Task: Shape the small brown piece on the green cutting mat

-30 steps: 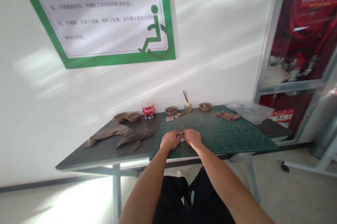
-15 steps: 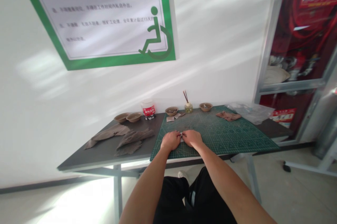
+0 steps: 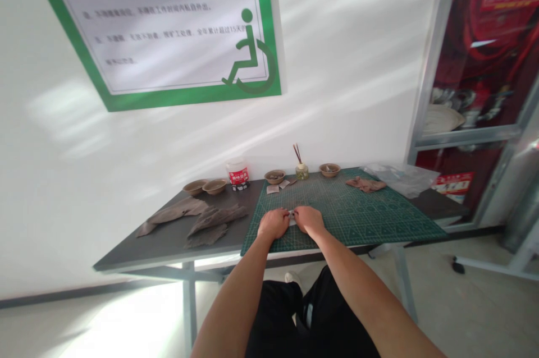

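On the green cutting mat, near its front edge, my left hand and my right hand come close together. Between them lies a small white piece, perhaps paper or cloth, with a small dark spot on it. The fingers of both hands are curled and closed on its two sides. Much of the piece is hidden under the fingers, so its kind cannot be made out. Beyond the hands, small pale squares lie on the mat by a brown bowl holding small bits.
Crumpled grey-brown cloths and two bowls occupy the table's left side, near a red-labelled jar. A reed diffuser and another bowl stand by the wall. A brownish cloth and clear plastic bag lie right.
My right hand has shifted slightly to the right and away from my left. A little more of the white piece shows between them. Everything else stays put.
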Action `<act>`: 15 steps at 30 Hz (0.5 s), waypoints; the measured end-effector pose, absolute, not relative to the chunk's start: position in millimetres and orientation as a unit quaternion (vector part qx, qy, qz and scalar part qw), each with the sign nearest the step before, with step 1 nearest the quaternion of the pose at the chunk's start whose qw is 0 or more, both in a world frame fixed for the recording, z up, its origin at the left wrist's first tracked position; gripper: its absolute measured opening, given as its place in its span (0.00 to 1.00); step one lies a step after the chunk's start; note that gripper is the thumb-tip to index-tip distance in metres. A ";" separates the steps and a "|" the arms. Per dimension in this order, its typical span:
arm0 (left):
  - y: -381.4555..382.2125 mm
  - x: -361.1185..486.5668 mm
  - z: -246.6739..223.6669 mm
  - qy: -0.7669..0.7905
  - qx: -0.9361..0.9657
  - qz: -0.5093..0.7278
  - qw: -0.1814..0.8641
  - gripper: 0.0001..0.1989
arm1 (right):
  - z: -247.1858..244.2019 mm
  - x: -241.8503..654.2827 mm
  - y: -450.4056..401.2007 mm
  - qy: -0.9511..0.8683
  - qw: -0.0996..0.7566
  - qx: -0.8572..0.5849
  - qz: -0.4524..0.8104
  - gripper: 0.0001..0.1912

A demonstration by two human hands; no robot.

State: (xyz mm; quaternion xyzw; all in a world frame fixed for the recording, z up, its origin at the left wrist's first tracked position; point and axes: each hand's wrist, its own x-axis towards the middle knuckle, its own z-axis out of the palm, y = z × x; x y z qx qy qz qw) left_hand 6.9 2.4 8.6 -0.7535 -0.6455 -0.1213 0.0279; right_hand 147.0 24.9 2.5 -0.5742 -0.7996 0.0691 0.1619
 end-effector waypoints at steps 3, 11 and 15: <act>3.5 5.8 7.1 -0.640 -0.757 -0.128 0.035 0.17 | 4.2 149.0 24.6 -0.819 0.162 -0.545 0.073 0.21; 3.8 5.2 6.8 -0.644 -0.754 -0.126 0.034 0.17 | 2.1 148.9 20.8 -0.807 0.175 -0.560 0.062 0.19; 2.2 6.7 8.7 -0.645 -0.754 -0.123 0.029 0.18 | -0.1 147.3 21.7 -0.797 0.182 -0.574 0.050 0.18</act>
